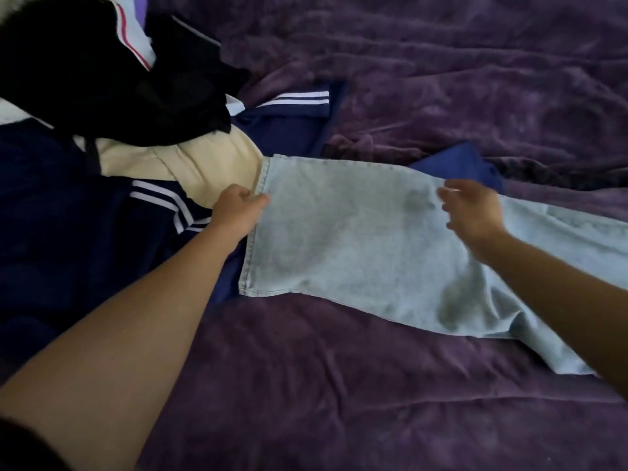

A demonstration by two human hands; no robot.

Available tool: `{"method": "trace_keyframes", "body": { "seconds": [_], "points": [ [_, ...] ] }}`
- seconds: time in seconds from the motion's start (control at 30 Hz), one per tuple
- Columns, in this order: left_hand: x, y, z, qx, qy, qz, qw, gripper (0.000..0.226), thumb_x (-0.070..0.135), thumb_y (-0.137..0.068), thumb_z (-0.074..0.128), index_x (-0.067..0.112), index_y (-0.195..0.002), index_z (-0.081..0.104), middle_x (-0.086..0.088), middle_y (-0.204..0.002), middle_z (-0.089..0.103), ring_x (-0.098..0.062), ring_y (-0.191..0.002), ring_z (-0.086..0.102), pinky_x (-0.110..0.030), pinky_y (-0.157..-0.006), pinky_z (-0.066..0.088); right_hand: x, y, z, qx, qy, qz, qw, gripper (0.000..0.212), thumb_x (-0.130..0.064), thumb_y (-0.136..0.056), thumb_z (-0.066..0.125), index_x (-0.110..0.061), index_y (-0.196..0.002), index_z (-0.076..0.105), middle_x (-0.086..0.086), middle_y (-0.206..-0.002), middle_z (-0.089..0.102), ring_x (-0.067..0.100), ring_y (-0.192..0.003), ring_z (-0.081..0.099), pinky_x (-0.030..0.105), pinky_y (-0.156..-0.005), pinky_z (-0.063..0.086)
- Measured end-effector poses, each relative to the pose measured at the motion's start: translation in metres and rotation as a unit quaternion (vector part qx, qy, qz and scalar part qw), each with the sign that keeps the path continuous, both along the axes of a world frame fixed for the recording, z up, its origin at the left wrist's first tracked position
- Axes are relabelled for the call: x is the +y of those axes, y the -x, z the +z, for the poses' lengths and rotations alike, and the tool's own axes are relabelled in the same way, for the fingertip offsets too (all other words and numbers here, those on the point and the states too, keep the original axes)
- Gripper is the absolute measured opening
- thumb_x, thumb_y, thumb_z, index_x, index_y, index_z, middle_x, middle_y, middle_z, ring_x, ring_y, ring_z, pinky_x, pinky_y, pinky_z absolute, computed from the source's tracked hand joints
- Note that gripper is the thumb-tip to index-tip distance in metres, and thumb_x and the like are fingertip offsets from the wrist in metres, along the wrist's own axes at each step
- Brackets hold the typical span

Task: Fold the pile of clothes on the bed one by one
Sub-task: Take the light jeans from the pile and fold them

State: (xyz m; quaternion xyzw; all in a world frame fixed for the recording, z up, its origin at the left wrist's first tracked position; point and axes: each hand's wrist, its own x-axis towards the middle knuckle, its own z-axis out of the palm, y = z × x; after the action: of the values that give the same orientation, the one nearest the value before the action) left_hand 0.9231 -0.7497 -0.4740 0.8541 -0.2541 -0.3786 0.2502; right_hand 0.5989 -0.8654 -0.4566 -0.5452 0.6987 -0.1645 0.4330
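Note:
Light blue jeans [356, 239] lie flat across the purple bedspread [323, 385], hem end to the left. My left hand [238, 207] pinches the jeans' hem edge at the left. Over the jeans' middle my right hand [472, 207] hovers with fingers spread and loosely bent, holding nothing. A pile of clothes sits at the upper left: black garments [102, 73], a cream garment [190, 164] and a navy top with white stripes [85, 226].
A blue garment [458, 163] lies behind the jeans near my right hand. Another navy piece with white stripes [289, 120] sits beside the pile. A white item with a red stripe [132, 32] peeks out at the top left.

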Motion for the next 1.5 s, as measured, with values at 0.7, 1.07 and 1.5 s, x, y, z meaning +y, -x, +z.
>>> {"method": "trace_keyframes", "body": {
  "seconds": [0.7, 1.07, 1.5],
  "points": [
    [-0.112, 0.123, 0.15, -0.176, 0.033, -0.393, 0.902, 0.051, 0.032, -0.086, 0.062, 0.006, -0.126, 0.045, -0.014, -0.127, 0.054, -0.033, -0.11, 0.054, -0.028, -0.08, 0.038, 0.05, 0.132, 0.017, 0.22, -0.026, 0.236, 0.946, 0.071, -0.054, -0.091, 0.054, -0.038, -0.15, 0.019, 0.003, -0.134, 0.055, 0.022, -0.108, 0.061, 0.04, -0.092, 0.048],
    [-0.039, 0.346, 0.038, -0.08, 0.05, -0.383, 0.919, 0.044, 0.042, -0.092, 0.054, 0.013, -0.125, 0.049, -0.013, -0.125, 0.054, -0.032, -0.118, 0.049, -0.041, -0.096, 0.041, 0.108, 0.249, -0.014, 0.189, -0.03, 0.156, 0.969, 0.056, -0.041, -0.089, 0.061, -0.028, -0.141, 0.044, 0.0, -0.123, 0.065, 0.02, -0.107, 0.064, 0.033, -0.084, 0.048],
    [0.067, 0.29, 0.0, -0.318, -0.09, -0.556, 0.763, 0.031, 0.005, -0.084, 0.054, 0.017, -0.109, 0.065, -0.003, -0.112, 0.057, -0.026, -0.105, 0.054, -0.038, -0.09, 0.042, 0.093, 0.197, -0.035, 0.123, -0.148, 0.175, 0.966, 0.058, -0.039, -0.082, 0.065, -0.039, -0.136, 0.043, 0.007, -0.12, 0.064, 0.032, -0.11, 0.06, 0.038, -0.087, 0.05]
  ]
}}
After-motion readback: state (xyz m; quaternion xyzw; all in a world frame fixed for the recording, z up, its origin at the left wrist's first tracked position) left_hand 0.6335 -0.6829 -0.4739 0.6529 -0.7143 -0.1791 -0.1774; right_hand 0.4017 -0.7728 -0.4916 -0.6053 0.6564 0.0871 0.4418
